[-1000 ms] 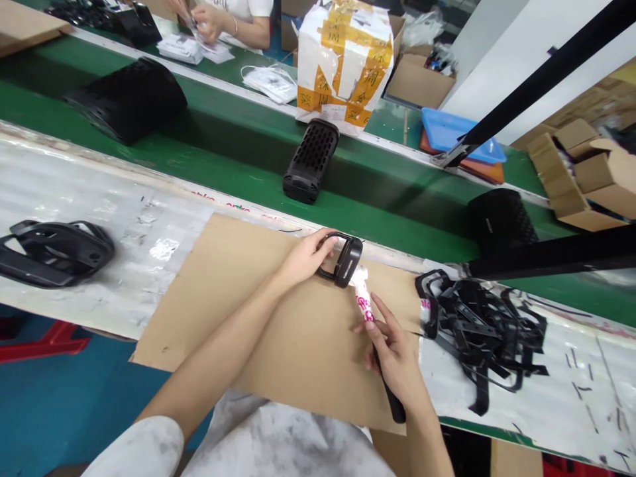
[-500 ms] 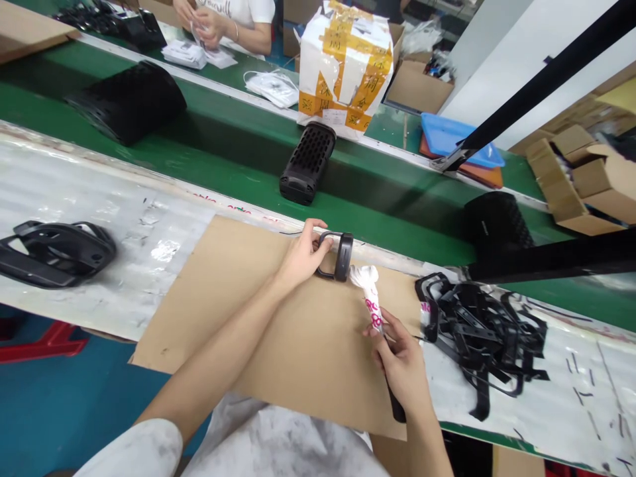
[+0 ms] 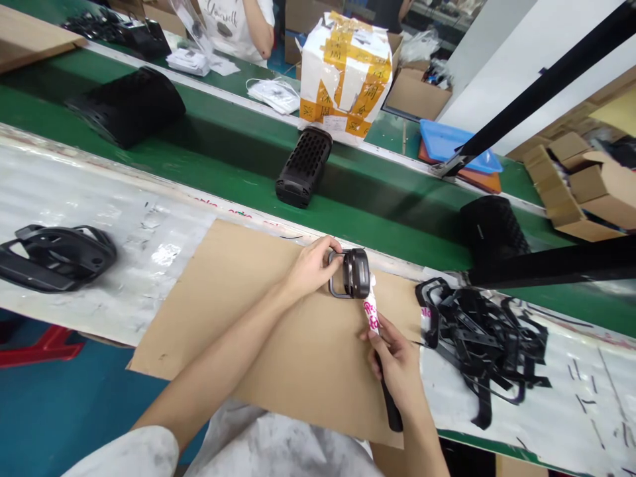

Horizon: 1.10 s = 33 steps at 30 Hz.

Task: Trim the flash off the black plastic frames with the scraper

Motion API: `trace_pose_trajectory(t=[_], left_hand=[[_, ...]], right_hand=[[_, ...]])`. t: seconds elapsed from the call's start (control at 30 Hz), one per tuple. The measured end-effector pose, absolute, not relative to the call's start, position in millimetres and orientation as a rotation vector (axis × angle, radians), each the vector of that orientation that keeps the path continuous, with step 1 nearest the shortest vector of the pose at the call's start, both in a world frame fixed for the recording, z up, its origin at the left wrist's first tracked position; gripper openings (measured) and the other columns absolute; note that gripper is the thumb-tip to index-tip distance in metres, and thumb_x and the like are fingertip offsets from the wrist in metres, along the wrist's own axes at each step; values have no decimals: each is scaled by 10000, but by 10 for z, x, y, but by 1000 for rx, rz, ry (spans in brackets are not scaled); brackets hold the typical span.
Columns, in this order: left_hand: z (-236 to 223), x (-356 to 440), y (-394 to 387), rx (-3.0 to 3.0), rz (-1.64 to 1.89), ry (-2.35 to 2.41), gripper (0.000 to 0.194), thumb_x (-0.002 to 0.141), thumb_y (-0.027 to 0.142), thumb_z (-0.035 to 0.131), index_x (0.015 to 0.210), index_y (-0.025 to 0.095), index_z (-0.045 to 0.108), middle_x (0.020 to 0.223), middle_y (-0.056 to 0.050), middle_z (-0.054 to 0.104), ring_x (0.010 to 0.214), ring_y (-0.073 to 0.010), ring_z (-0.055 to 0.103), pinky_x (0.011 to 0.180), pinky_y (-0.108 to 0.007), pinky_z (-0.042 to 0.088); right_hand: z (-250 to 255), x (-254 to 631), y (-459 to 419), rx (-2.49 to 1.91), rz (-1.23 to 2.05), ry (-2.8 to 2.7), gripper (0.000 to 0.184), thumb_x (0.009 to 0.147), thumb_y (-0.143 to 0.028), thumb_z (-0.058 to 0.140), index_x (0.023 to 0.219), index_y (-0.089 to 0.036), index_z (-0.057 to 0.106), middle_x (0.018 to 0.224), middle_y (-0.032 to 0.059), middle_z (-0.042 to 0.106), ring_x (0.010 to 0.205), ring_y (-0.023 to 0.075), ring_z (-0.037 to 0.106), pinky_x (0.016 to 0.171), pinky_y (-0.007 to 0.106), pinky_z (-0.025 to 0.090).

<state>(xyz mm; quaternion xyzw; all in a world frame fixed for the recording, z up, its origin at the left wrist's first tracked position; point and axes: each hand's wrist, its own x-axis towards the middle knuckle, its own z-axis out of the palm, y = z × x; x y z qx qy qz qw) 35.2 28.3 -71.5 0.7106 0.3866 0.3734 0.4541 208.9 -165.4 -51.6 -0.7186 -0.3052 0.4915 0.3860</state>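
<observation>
My left hand [image 3: 320, 265] pinches the edge of a black plastic frame [image 3: 358, 273], a rounded loop with a thicker end, held upright over the cardboard. My right hand [image 3: 395, 358] is wrapped round a hammer-like tool [image 3: 370, 311]. This tool has a black handle and a white wrapping with pink print round its upper part. Its wrapped head is mostly hidden behind the frame's right end; whether the two touch I cannot tell. Under both hands lies a brown cardboard sheet [image 3: 238, 298].
Black strap-like plastic parts [image 3: 487, 338] are heaped at right, larger black shells [image 3: 59, 258] at left. Black speakers [image 3: 304, 165] stand on the green belt [image 3: 223, 159]. Behind are a taped white box [image 3: 345, 79] and a person [image 3: 233, 26]. A black post [image 3: 536, 86] slants at right.
My left hand has moved right and slightly toward me, turning the frame, which now covers the tool's white head. The person opposite has raised their hands out of view.
</observation>
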Motion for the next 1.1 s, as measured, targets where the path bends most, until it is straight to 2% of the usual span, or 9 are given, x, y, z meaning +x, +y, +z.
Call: trace_pose_trajectory(t=[0.1, 0.2, 0.27, 0.33, 0.47, 0.63, 0.77, 0.9, 1.1], left_hand=[[-669, 340, 278, 1667, 900, 873, 184, 942, 277, 600, 1083, 172, 652, 992, -42, 695, 733, -131, 615, 725, -272, 505], [-674, 291, 313, 1797, 903, 755, 376, 955, 128, 435, 1237, 168, 680, 1292, -77, 688, 1154, -181, 667, 1032, -329, 519], [-715, 257, 344, 1952, 883, 711, 533, 933, 47, 347, 1357, 174, 645, 1471, -78, 592, 1402, -190, 531, 1219, -391, 393], [-768, 239, 363, 2112, 890, 688, 582, 938, 36, 354, 1445, 191, 594, 1596, -87, 458, 1519, -213, 389, 1265, -446, 333], [-817, 264, 339, 2360, 966, 606, 433, 896, 83, 562, 1296, 195, 684, 1684, -110, 295, 1595, -311, 191, 1273, -536, 278], [-735, 322, 281, 2231, 1019, 694, 161, 956, 258, 630, 1063, 159, 698, 1497, -135, 537, 1449, -288, 445, 1235, -479, 340], [-692, 310, 311, 1987, 908, 944, 301, 1050, 351, 470, 1003, 139, 679, 1091, -110, 695, 1071, -241, 630, 999, -410, 481], [-694, 274, 369, 1678, 917, 959, 283, 981, 231, 469, 1221, 156, 600, 1104, -76, 684, 1000, -194, 644, 894, -329, 482], [-616, 225, 421, 1256, 873, 731, 271, 788, 253, 576, 1033, 139, 556, 816, -2, 553, 688, -126, 507, 638, -250, 405]], right_hand=[[-528, 2108, -1641, -1814, 1275, -765, 795, 859, -684, 666, 1393, -107, 543, 930, 65, 598, 438, 55, 384, 387, 230, 275], [-528, 2118, -1625, -1807, 1290, -767, 737, 869, -686, 650, 1312, -105, 557, 942, 63, 589, 427, 48, 386, 386, 227, 275], [-529, 2119, -1615, -1801, 1304, -765, 711, 864, -689, 649, 1253, -101, 564, 944, 65, 589, 417, 45, 387, 381, 227, 271], [-534, 2121, -1611, -1791, 1311, -759, 705, 861, -687, 652, 1244, -101, 563, 938, 63, 587, 409, 44, 387, 376, 225, 264], [-554, 2135, -1629, -1762, 1319, -756, 656, 893, -660, 641, 1248, -113, 571, 947, 62, 590, 417, 40, 389, 378, 217, 258], [-516, 2133, -1670, -1724, 1313, -737, 657, 923, -610, 649, 1381, -149, 557, 1076, 90, 614, 450, 37, 420, 402, 219, 309], [-466, 2133, -1691, -1739, 1336, -752, 787, 932, -648, 613, 1555, -203, 433, 1237, 129, 596, 475, 69, 479, 369, 249, 370], [-477, 2164, -1750, -1852, 1335, -923, 779, 960, -656, 576, 1582, -202, 456, 1014, 69, 614, 513, 62, 405, 412, 216, 331], [-402, 2099, -1853, -1950, 1178, -1192, 664, 1017, -586, 524, 1582, -237, 494, 904, 54, 622, 664, 125, 484, 586, 242, 449]])
